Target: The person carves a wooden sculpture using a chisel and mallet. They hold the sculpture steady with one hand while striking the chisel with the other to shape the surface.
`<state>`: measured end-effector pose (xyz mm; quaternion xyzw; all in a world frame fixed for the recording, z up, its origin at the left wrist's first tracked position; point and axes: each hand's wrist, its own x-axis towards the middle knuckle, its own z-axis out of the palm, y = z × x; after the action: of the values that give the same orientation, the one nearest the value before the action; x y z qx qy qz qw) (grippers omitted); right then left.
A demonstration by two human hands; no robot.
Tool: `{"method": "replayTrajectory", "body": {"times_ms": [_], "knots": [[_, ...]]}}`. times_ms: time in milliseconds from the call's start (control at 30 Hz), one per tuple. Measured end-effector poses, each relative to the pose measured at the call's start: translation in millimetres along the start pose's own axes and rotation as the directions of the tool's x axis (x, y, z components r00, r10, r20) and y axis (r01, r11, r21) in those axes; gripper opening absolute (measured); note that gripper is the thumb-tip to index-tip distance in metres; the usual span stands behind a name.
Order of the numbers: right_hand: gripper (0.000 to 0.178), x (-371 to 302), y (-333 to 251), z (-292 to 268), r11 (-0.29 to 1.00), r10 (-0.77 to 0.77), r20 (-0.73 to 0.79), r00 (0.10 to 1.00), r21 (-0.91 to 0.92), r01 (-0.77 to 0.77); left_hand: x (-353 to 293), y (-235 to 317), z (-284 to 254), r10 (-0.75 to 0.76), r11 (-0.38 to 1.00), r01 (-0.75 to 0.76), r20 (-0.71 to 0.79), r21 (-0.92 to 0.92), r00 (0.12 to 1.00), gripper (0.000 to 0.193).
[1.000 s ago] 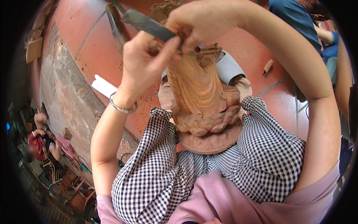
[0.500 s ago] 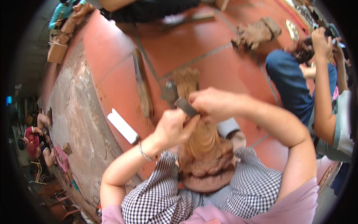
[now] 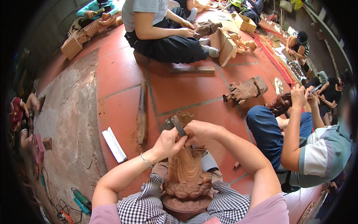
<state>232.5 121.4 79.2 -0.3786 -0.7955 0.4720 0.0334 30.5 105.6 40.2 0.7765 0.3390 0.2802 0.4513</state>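
A woodcarving workshop: people carve wooden figures (image 3: 246, 90) on the tiled floor (image 3: 179, 89).

A reddish-brown wooden statue (image 3: 185, 172) stands upright between the person's knees, its round, petal-carved base resting on the checked trousers above the red tiled floor. The body shows long vertical folds cut into pale, raw wood; its top is hidden behind the two hands. A flat metal chisel (image 3: 178, 125), dark and narrow, slants up and to the left from the statue's upper end, its lower part buried in the grip so the cutting edge cannot be seen.
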Motion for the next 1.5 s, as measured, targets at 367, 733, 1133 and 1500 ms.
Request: {"method": "replayTrajectory", "body": {"times_ms": [367, 733, 1133, 1500], "knots": [[0.026, 14.1, 24.3, -3.4, 0.992, -0.047, 0.058, 0.997, -0.112, 0.053, 0.3, -5.3, 8.7, -0.056, 0.977, 0.052, -0.014, -0.205, 0.998, 0.009], [0.022, 13.0, -1.5, -4.7, 0.985, -0.018, 0.076, 0.997, -0.169, 0.031, -8.9, -2.7, 1.2, -0.212, 0.937, 0.219, 0.054, -0.271, 0.976, 0.014], [0.024, 11.6, 22.6, -5.8, 0.999, 0.025, 0.027, 0.999, 0.027, -0.026, 0.3, -10.3, 4.8, -0.231, 0.904, 0.205, -0.024, -0.375, 0.973, 0.019], [0.03, -54.3, 94.1, 45.5, 0.7, 0.306, 0.031, 0.951, 0.67, -0.247, -29.7, -5.5, 31.1, -0.276, 0.705, 0.175, -0.038, -0.688, 0.961, 0.025]]}}
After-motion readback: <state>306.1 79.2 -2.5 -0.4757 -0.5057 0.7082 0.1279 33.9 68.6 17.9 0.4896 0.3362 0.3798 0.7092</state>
